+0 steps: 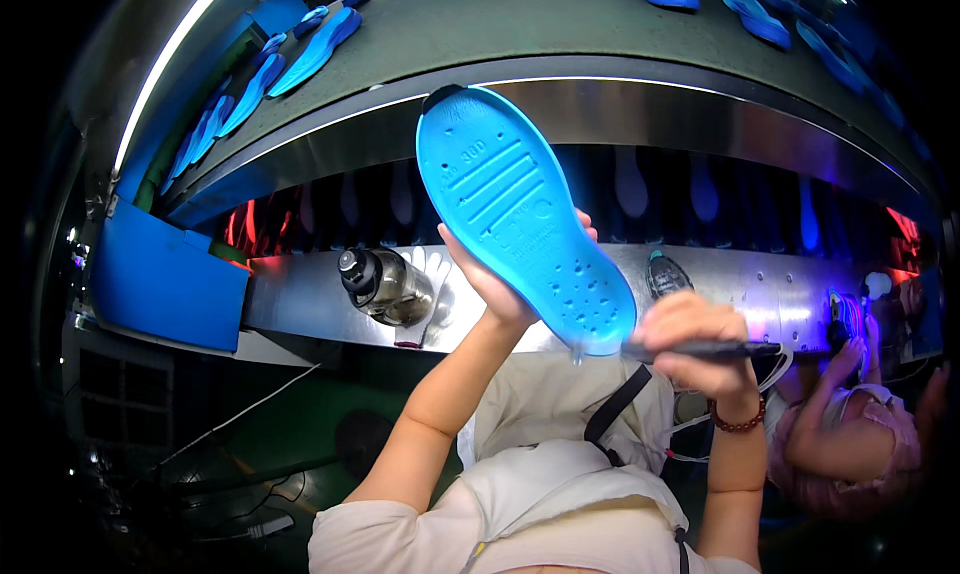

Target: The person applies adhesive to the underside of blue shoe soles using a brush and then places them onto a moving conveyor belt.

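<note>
A bright blue shoe sole (530,209) is held up in front of me, its wide end far and its narrower end near. Grooves, raised marks and small pits cover the face turned toward me. My left hand (500,279) is closed round its middle, with fingertips showing past the right edge. Between the fingers of my right hand (695,339) lies a black pen-shaped tool (710,350) with a pale cord at its back end. The tool's blurred tip is at the near edge of the sole; I cannot tell whether it touches.
Beyond the sole runs a green conveyor belt (500,29) carrying several blue soles (318,52). On the metal shelf (290,294) below stand a dark drinking bottle (385,286) beside a white glove (432,279), and a clear bottle (665,272). Another person (850,429) sits at the right.
</note>
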`<action>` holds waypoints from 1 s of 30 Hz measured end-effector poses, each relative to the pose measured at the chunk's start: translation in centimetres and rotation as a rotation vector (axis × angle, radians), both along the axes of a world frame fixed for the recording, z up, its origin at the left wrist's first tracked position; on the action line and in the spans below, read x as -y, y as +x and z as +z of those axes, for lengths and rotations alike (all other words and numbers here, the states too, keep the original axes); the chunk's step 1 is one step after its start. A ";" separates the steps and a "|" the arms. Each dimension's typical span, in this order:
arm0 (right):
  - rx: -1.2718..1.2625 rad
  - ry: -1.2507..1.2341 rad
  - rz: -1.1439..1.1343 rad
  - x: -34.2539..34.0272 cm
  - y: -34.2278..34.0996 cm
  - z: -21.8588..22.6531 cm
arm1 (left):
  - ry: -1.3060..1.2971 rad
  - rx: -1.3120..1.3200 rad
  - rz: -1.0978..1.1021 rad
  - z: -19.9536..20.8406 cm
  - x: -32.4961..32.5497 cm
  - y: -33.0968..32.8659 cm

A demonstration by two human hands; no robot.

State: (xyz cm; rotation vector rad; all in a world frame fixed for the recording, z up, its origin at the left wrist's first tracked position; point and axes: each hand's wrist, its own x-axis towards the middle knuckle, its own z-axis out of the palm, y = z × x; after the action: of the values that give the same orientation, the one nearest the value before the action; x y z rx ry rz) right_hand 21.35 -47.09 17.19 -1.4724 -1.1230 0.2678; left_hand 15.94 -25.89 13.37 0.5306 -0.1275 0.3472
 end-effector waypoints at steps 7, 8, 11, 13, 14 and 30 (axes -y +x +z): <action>-0.131 0.076 0.205 1.4 -0.3 -1.5 | 0.006 -0.018 -0.019 0.8 0.0 -0.5; -0.182 0.083 0.087 1.6 -0.1 -2.2 | 0.011 -0.042 -0.013 1.0 0.1 -0.4; -0.184 0.028 -0.012 1.3 -0.7 -3.1 | 0.029 -0.036 -0.006 1.0 0.3 -0.2; -0.122 0.024 0.138 1.2 -1.3 -2.6 | 0.058 0.010 -0.040 0.8 -0.3 -0.5; -0.276 0.118 0.230 1.7 -0.7 -3.4 | 0.060 0.034 -0.059 0.7 -0.3 -0.6; -0.533 -0.166 -0.036 0.7 -2.6 -0.1 | 0.107 -0.156 -0.572 -2.0 -0.5 -3.4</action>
State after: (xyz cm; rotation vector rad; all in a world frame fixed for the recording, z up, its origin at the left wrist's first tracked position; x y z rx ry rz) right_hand 18.73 -47.81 17.09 -1.4453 -0.6537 0.6966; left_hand 12.59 -25.42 11.40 0.6002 -0.1417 -0.2599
